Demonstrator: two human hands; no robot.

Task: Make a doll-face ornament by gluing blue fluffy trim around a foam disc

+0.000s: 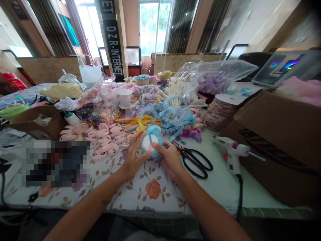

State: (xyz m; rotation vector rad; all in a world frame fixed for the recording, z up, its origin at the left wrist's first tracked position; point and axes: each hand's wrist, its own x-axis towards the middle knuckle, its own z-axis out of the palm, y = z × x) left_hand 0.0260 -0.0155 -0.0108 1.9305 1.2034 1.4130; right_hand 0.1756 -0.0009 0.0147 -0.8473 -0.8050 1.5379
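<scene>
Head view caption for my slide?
Left hand and right hand hold a fluffy blue-and-white piece, black-handled scissors lying to the right.

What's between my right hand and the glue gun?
In the head view, black-handled scissors lie between your right hand and the white glue gun.

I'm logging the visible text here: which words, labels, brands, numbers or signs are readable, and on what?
"ET | DZR-INTERNET": black vertical sign, cut off at top.
Dark print on the right-hand cardboard box: too blurred to read.
Any marking on the hot glue gun: too small.
</scene>
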